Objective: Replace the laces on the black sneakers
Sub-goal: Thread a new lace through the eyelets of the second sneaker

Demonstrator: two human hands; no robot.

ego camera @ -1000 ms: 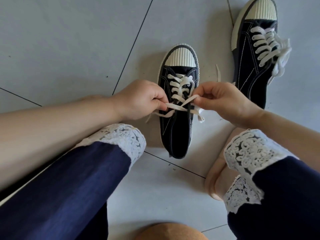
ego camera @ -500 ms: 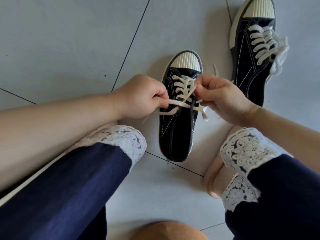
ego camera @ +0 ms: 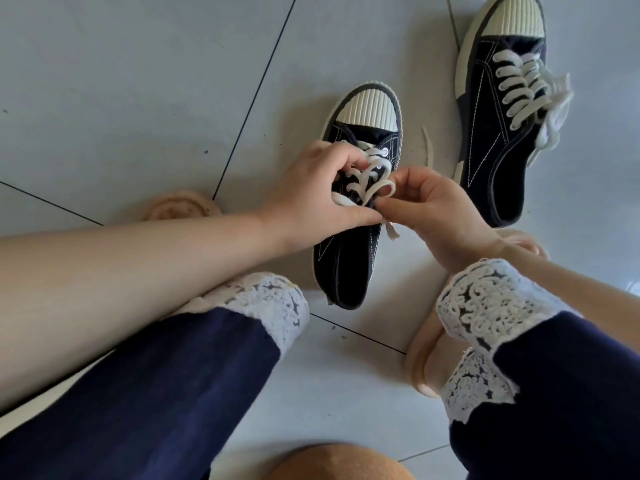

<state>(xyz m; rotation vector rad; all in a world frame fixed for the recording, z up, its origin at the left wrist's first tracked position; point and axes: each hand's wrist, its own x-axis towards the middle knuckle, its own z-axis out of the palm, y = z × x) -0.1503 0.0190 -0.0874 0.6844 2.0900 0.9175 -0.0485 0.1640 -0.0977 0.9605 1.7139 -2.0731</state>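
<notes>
Grey floor tiles (ego camera: 138, 98) lie under everything. Over them, the left hand (ego camera: 311, 192) and the right hand (ego camera: 440, 216) meet, and both pinch the white lace (ego camera: 367, 188), which makes a loop between them. Right under the hands, the near sneaker (ego camera: 346, 268) lies flat between the person's knees. Off to the right sits the other sneaker (ego camera: 498, 133), black too, with its lace in and tied.

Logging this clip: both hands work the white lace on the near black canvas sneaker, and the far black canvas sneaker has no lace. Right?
No. The head view shows the far black canvas sneaker threaded with its own white lace. The left hand and right hand do work the looped lace on the near black canvas sneaker.
</notes>
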